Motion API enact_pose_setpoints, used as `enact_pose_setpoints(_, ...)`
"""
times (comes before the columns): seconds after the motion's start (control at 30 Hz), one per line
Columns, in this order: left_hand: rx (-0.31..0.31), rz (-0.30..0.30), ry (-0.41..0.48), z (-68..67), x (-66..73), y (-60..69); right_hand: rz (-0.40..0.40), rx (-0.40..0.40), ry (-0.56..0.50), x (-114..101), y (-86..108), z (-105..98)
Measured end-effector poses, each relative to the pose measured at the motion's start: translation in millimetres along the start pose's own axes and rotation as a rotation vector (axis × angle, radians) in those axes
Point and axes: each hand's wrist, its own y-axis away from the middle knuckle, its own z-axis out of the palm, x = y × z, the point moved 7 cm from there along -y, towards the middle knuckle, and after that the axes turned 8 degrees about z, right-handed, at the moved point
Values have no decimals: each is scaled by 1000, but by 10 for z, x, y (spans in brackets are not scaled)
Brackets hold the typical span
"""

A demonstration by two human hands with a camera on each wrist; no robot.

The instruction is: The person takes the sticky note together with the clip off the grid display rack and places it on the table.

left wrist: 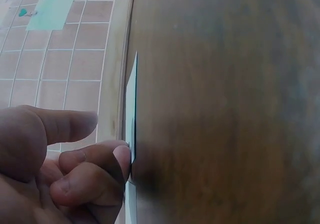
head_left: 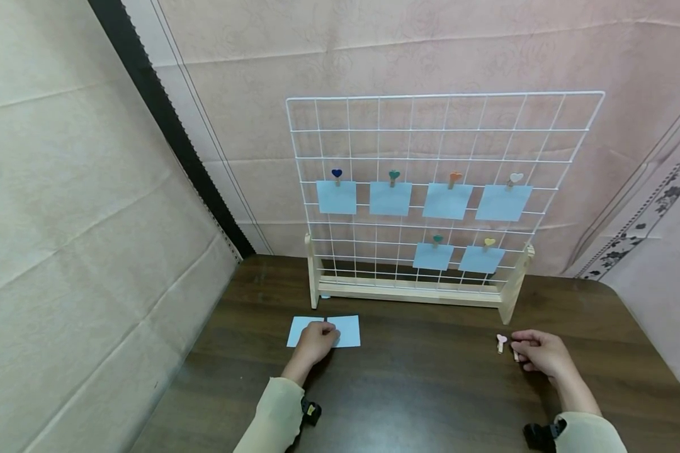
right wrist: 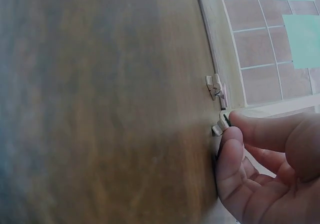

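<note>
Two light blue paper cards (head_left: 349, 331) lie side by side on the table, left of the rack's front. My left hand (head_left: 316, 341) rests its fingertips on them where they meet, thumb held apart from the loosely bent fingers; part of the cards is hidden beneath it. In the left wrist view, one card (left wrist: 131, 104) shows nearly edge-on beyond the fingertips. At the right, my right hand (head_left: 546, 354) pinches a small wooden clothespin (right wrist: 220, 126) between thumb and index finger, close to the tabletop. Just left of that hand lies another clothespin (head_left: 501, 343) with a pale pink heart.
A white wire grid rack (head_left: 416, 292) on a wooden stand is at the back of the dark wooden table (head_left: 408, 377). Several blue cards (head_left: 390, 199) hang from it by heart-topped clothespins, in two rows. Cloth-covered walls (head_left: 119, 207) stand around the table.
</note>
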Motion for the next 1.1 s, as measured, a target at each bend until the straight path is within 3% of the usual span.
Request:
enact_pose_setpoints(0.37,39,-15,0,-25,-37,-9,-10,73,19,-49,-25,-51)
enact_pose_setpoints(0.6,37,-20,16,-24,-19,3,-3,100,89,-98,-5,-33)
enact_pose_setpoints(0.87,28,-24,8,-35,-10,-7,-5,62,121,-131,-5,-3)
enact_pose_setpoints(1.1,3,-36,9,-21,-25,19,-21,80,118,-124,2,-1)
